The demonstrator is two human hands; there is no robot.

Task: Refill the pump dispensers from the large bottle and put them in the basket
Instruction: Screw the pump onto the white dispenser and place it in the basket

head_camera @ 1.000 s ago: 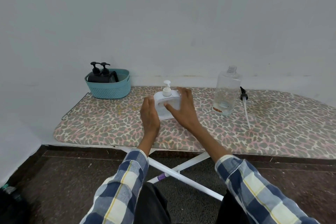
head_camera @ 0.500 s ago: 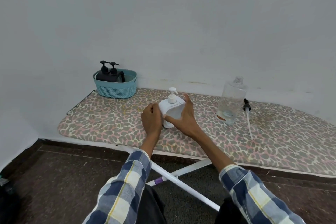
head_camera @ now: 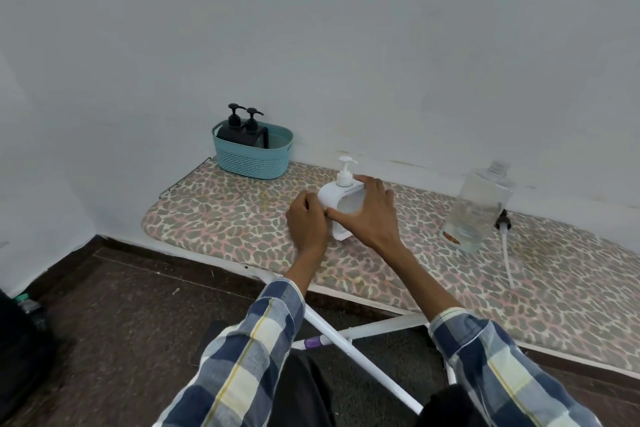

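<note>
Two bare hands, seen from above and behind, meet at a white pump dispenser on an ironing board. The right hand wraps around the dispenser's right side, fingers curled over its top and far edge, thumb stretched left across its front. The left hand sits against the dispenser's left side with its fingers curled inward; whether they actually pinch the dispenser or only rest against it cannot be told, since the knuckles hide the fingertips. The dispenser leans slightly to the right, its lower edge on or just above the ironing board, whose cover is a pink, grey and cream leopard print. Both forearms wear sleeves of blue, white and yellow plaid. To the right of the hands, well apart, stands the large bottle, clear, upright, without a cap, with only a little liquid at the bottom. Just beside it on its right lies a loose pump head, black on top, its white tube trailing toward the near edge of the board. At the far left end of the board, against the pale wall, sits a teal basket holding two black pump dispensers side by side. Below the board, white crossed metal legs stand on a dark floor.
</note>
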